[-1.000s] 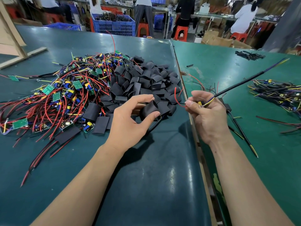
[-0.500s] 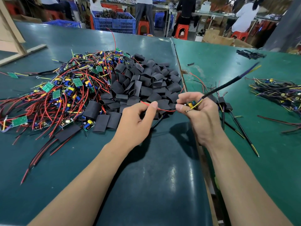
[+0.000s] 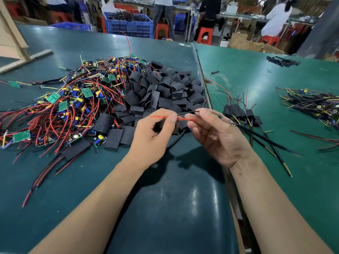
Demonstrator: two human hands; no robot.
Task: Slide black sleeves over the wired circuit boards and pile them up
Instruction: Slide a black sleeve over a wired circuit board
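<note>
Green-topped workbenches (image 3: pixel 69 180) fill the view, with crates, stools and other workers along the far edge at twelve o'clock. At ten o'clock sprawls the heap of unsleeved boards (image 3: pixel 69 103) in red wire; beside it, at eleven, the mound of black sleeves (image 3: pixel 165 88). Finished sleeved boards (image 3: pixel 238 114) lie at one o'clock, with another wire bundle (image 3: pixel 311 105) at two.

Centre, the left hand (image 3: pixel 152 136) pinches a thin red wire (image 3: pixel 161 117) and appears to cup a sleeve in its palm, though that is mostly hidden. The right hand (image 3: pixel 218 136) grips the wired board, itself concealed, its black leads (image 3: pixel 266 142) trailing toward four o'clock.

The red and black leads could miss the sleeve mouth if they splay; loose sleeves crowd just behind the fingers.
</note>
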